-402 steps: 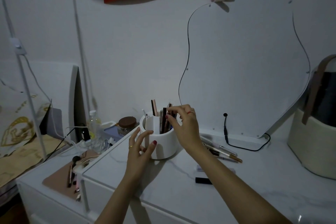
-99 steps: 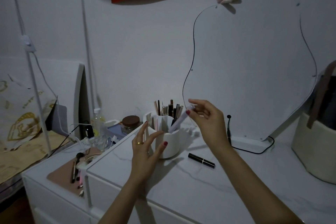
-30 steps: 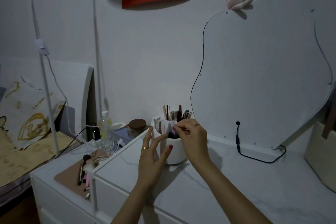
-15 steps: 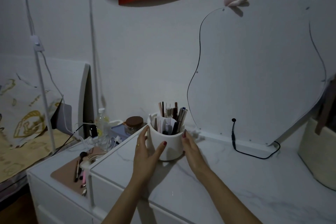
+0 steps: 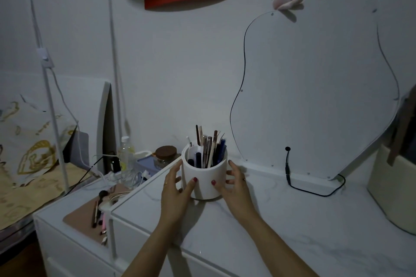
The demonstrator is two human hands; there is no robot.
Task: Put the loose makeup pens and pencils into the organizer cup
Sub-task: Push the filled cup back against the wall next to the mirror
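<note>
A white round organizer cup (image 5: 203, 173) stands upright on the white marble-look dresser top (image 5: 281, 227). Several makeup pens and pencils (image 5: 209, 148) stick up out of its compartments. My left hand (image 5: 176, 189) cups the cup's left side, thumb on its front. My right hand (image 5: 235, 183) cups its right side, thumb also on the front. Both hands touch the cup wall. I see no loose pens on the dresser top around the cup.
A wavy mirror (image 5: 315, 87) leans on the wall behind, with a black cable (image 5: 301, 184) on the top. A beige bag (image 5: 392, 177) stands at right. Left, a lower cabinet holds a pink mat with brushes (image 5: 96, 213), a bottle (image 5: 126, 159) and a jar (image 5: 165, 156).
Over the earlier frames my right hand dropped pens into the cup and the loose pens left the top. Since half a second ago, both hands have closed around the cup's sides.
</note>
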